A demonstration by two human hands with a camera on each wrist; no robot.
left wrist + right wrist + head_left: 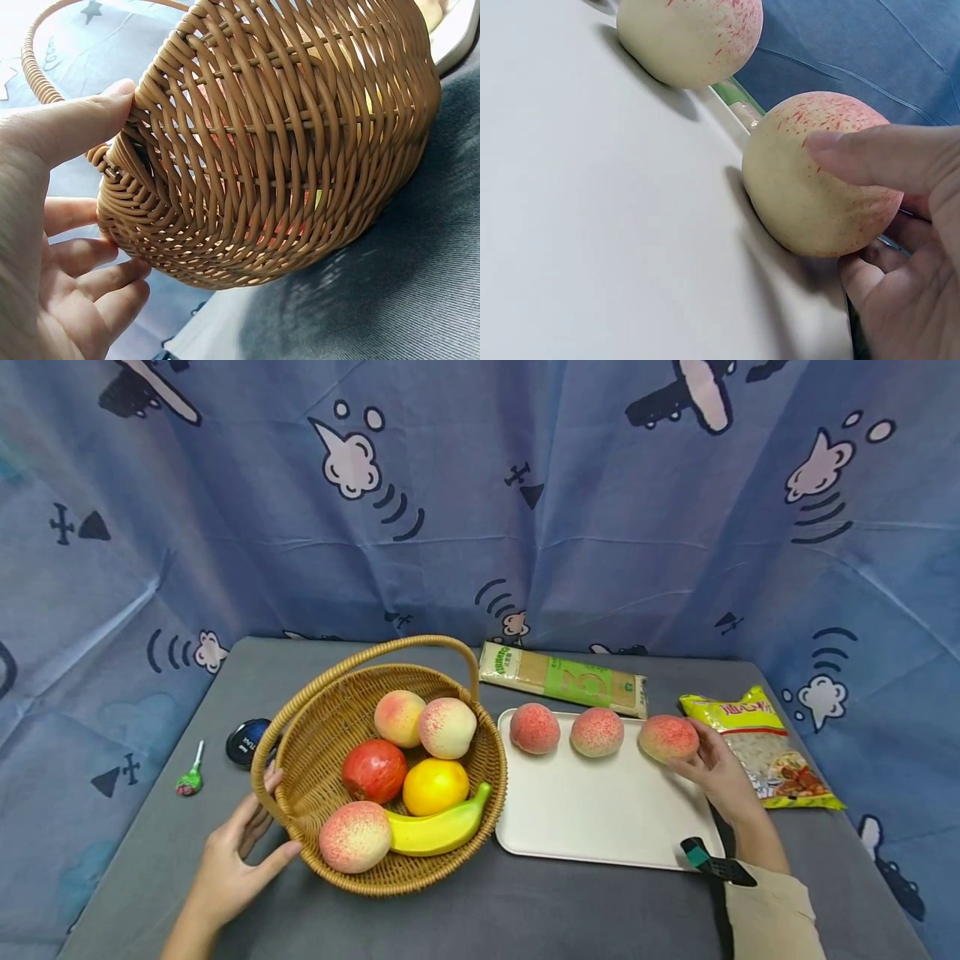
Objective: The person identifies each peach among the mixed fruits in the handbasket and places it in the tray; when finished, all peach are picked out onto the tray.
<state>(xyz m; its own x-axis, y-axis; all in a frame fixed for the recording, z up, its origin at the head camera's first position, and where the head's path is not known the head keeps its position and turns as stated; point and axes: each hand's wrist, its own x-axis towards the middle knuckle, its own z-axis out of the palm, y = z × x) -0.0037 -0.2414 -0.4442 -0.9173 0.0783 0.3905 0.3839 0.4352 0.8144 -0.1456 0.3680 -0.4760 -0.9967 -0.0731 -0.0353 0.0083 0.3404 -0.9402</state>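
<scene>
A wicker basket [315, 777] with a tall handle stands left of centre. In it lie three peaches, among them one peach [356, 837] at the near side, with a red apple [374, 771], an orange [436, 787] and a banana [441, 828]. My left hand [232, 852] holds the basket's left side, thumb at the rim and fingers near the handle's foot. On the white tray [600, 810] a row of three peaches runs along the far edge. My right hand [723, 772] grips the rightmost peach [817, 180] between thumb and fingers, close over the tray.
Behind the tray lies a long noodle pack [562, 679]. To its right is a yellow food bag [761, 747], beside my right wrist. A dark round tin [247, 742] and a green lollipop [191, 779] lie left of the basket. A blue patterned curtain [480, 527] hangs behind the grey table.
</scene>
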